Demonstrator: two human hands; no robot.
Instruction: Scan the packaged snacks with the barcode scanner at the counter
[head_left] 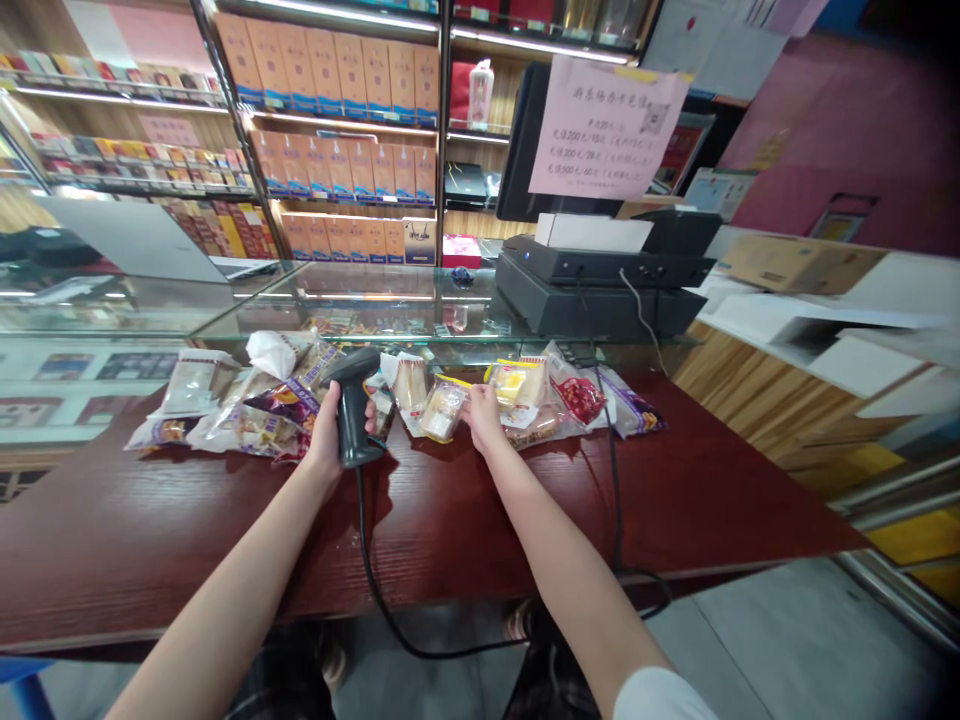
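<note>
My left hand (328,430) is wrapped round the handle of a black barcode scanner (355,415), held upright above the table with its head tipped to the right. From its base a black cable hangs over the table's front edge. My right hand (484,415) pinches the right side of a small clear packet with a yellow edge (442,408), whose contents look pale. Behind that packet leans a wrapped sandwich (410,383). To the right of my right hand lie a yellow-edged packet (516,383) and a bag with red contents (580,397).
Several bagged snacks (255,425) are heaped on the dark red table (450,520) at the left. Behind stands a glass counter (360,285) carrying a black cash register (600,290). A cable (615,480) crosses the table at the right.
</note>
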